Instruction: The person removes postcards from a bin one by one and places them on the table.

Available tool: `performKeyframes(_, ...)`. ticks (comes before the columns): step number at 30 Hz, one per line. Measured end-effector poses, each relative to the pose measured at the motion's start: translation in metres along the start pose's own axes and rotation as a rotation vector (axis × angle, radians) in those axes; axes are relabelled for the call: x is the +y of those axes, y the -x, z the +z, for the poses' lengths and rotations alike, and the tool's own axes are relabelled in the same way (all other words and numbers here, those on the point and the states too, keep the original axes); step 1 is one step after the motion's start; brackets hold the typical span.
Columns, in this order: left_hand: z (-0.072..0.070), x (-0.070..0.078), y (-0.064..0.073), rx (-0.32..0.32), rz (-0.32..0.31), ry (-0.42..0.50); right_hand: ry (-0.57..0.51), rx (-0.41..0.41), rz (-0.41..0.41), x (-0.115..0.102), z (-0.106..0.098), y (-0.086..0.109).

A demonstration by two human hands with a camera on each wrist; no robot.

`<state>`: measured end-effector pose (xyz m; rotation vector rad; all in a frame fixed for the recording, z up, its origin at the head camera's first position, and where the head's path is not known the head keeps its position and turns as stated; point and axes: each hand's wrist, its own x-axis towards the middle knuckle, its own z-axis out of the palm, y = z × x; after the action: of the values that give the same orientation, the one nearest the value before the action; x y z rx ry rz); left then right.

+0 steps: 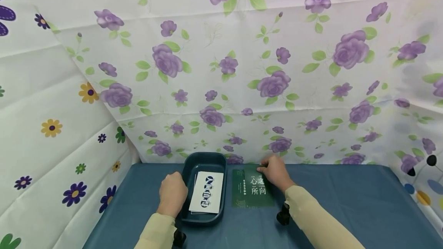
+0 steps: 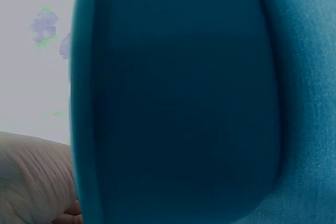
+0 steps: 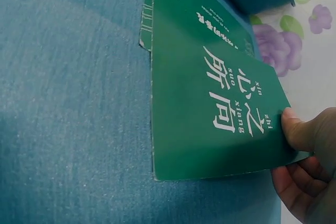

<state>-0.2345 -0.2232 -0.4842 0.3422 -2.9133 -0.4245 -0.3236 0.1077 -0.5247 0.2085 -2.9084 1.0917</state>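
A dark blue plastic tray (image 1: pixel 204 221) stands on the table, with several white cards (image 1: pixel 207 191) in it; the top one bears dark blue lettering. My left hand (image 1: pixel 173 191) is curled at the tray's left rim and seems to grip it; the wall of the tray (image 2: pixel 184 103) partly hides the fingers in the left wrist view. To the right of the tray, my right hand (image 1: pixel 276 173) pinches a corner of a green card (image 3: pixel 210 145) with white Chinese characters, thumb on top. That card is tilted up and overlaps another green card (image 3: pixel 146 30) beneath it.
A blue cloth (image 1: pixel 346 203) covers the table. Behind it hangs a white sheet (image 1: pixel 242 87) with purple flowers, and another flowered sheet (image 1: pixel 52 164) borders the left side. A small dark device (image 1: pixel 283 214) sits at my right wrist.
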Motion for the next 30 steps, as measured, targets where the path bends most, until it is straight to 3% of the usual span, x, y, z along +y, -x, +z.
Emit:
performKeyframes(9, -0.002, 0.001, -0.002, 0.003, 0.002, -0.012, 0.075, 0.047, 0.009, 0.007, 0.006, 0.0)
performKeyframes(24, 0.0, 0.0, -0.002, -0.006, -0.003, -0.017, 0.104, 0.014, 0.056, 0.01, 0.011, 0.0)
performKeyframes(30, 0.0, -0.001, -0.001, -0.004, -0.005, -0.006, 0.128, 0.035, 0.043, 0.009, 0.014, -0.002)
